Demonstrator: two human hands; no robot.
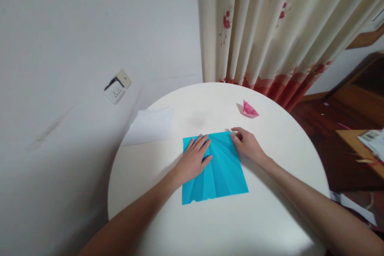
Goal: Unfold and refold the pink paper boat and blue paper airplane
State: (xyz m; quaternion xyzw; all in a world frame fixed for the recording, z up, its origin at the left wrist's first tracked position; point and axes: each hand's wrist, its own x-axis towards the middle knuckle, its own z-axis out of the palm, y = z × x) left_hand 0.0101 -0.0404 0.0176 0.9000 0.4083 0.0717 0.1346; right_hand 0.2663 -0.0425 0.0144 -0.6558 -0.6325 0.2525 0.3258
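A square sheet of blue paper (222, 176) lies on the white round table (162, 224), with crease lines fanning out from near its top edge. My left hand (195, 156) rests flat on the sheet's left part, fingers spread and thumb out to the side. At the top right corner, my right hand (247, 144) has its fingers curled, thumb and index finger meeting at the paper's corner. Beyond that hand stands a small folded pink paper boat (249, 110), apart from both hands.
A white sheet of paper (150, 126) lies at the table's left edge. Behind are a grey-white wall with a socket (114, 91) and a cream curtain (258, 28) with red flowers. To the right, a wooden surface (357, 148) holds papers.
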